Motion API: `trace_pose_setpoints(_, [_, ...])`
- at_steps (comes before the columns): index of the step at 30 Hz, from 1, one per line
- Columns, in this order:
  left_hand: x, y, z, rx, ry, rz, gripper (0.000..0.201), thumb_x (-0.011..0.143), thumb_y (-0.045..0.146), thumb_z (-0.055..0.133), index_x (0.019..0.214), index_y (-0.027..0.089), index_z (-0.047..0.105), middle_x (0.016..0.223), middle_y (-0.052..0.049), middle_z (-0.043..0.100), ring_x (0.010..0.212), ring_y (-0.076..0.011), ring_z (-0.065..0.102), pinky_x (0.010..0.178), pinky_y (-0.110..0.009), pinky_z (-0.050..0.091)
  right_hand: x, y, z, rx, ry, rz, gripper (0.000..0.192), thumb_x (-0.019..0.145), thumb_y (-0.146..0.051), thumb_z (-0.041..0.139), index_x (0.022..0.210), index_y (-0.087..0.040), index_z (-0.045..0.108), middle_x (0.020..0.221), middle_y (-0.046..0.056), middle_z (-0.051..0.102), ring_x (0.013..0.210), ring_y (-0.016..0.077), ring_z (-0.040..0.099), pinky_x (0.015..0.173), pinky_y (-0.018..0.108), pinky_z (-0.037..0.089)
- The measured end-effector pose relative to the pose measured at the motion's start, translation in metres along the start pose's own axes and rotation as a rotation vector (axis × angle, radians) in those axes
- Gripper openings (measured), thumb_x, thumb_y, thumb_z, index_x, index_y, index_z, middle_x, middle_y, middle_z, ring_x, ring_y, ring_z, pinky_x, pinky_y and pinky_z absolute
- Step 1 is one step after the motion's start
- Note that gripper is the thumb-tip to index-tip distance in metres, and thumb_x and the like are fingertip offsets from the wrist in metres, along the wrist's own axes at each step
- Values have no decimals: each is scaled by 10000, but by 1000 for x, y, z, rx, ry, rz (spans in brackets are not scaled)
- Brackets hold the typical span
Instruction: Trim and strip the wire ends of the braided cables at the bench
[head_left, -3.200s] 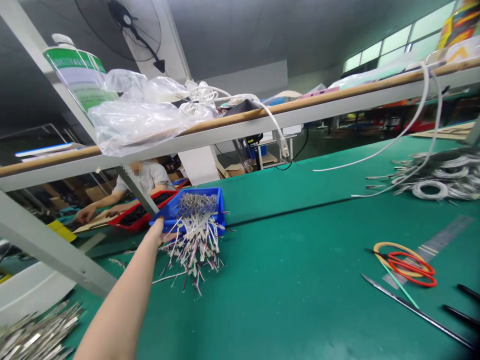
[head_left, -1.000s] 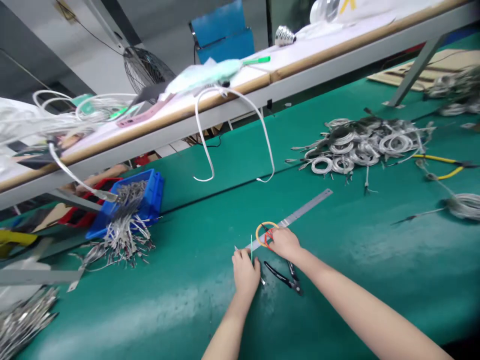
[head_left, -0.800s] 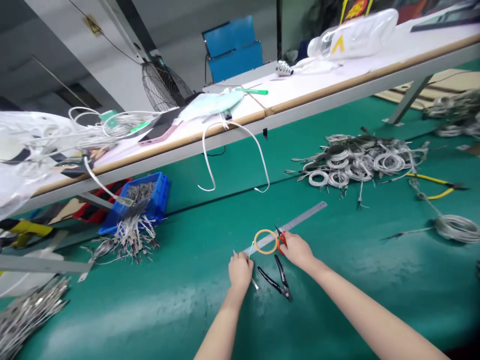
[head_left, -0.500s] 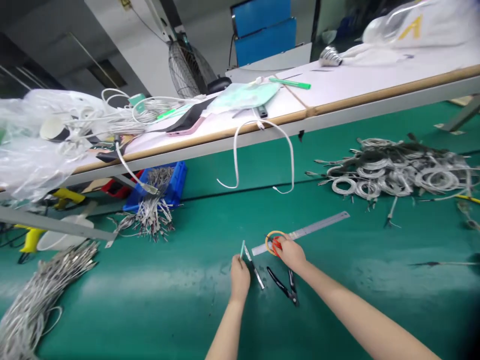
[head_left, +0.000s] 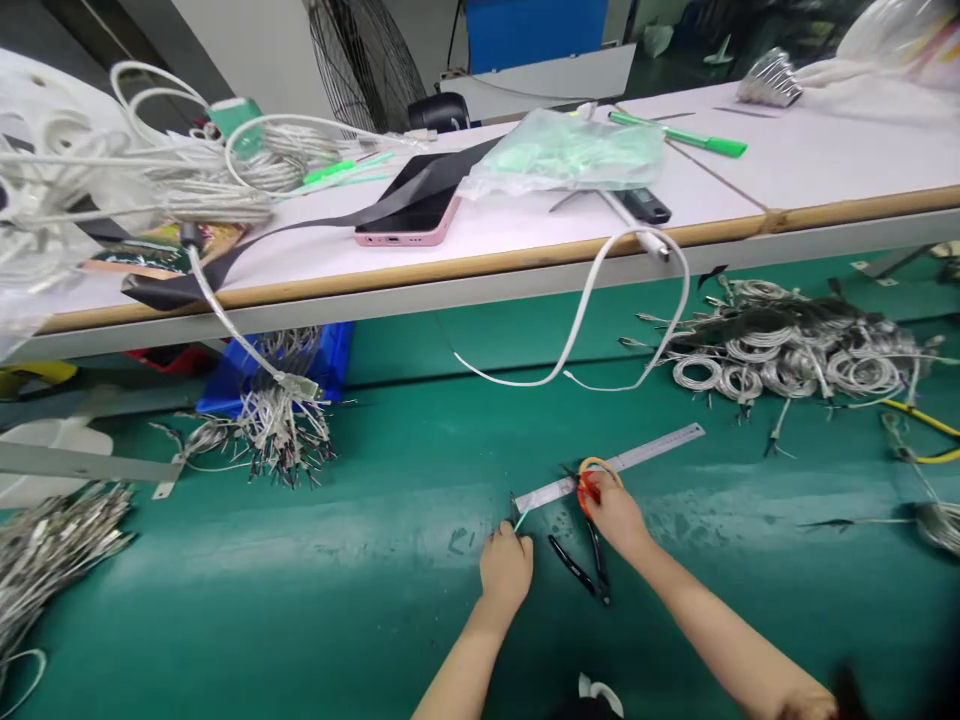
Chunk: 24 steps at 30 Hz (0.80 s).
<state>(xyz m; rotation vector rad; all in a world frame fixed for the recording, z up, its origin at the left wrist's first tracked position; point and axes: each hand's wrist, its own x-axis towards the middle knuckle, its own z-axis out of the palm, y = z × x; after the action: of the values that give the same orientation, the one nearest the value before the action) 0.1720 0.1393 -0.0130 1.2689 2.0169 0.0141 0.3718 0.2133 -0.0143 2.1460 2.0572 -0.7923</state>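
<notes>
My left hand (head_left: pixel 507 568) is closed on a thin light-green tube (head_left: pixel 523 518), whose free end points up and right toward the ruler. Beside its fingers, the dark tip of a slim metal tool (head_left: pixel 514 507) shows; the hand covers the rest. My right hand (head_left: pixel 619 515) is wrapped round the orange-and-red handles of scissors (head_left: pixel 598 466) above the steel ruler (head_left: pixel 664 444). Dark blades extend left, but whether they are apart I cannot tell. Just below lie black-handled cutters (head_left: pixel 576 565), their handles spread, on the green mat (head_left: pixel 360 600).
A raised shelf (head_left: pixel 480 270) crosses behind, bearing a pink phone (head_left: pixel 409 235), a green pen (head_left: pixel 720 147) and cables. One white cable (head_left: pixel 577 330) hangs from its edge. Coiled cables (head_left: pixel 787 350) lie right; a blue bin (head_left: pixel 334 360) and a wire bundle (head_left: pixel 60 560) are left.
My left hand has moved right, over the slim metal tool, and the green tube now leans right. The scissors in my right hand have shifted right along the ruler. The camera view has also shifted.
</notes>
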Motion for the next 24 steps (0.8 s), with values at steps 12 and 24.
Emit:
trace_pose_setpoints(12, [-41,13,23,-53,-41,27,315,923,388,481,1084,135,577,930,-58,650,830,-186,635,780,-400,525,-52,23,25,-89,-60,42,290,927,-392,556,1044,-132,610,1023,75,633,939,209,613,841,414,506])
trace_pose_setpoints(24, [-90,17,-1,-273,130,-143,315,900,421,509,1018,150,621,978,-65,672,880,-193,642,817,-398,519,-65,3,15,-64,-169,-169,201,919,-312,581,1004,-136,629,1049,73,634,1021,226,587,907,450,468])
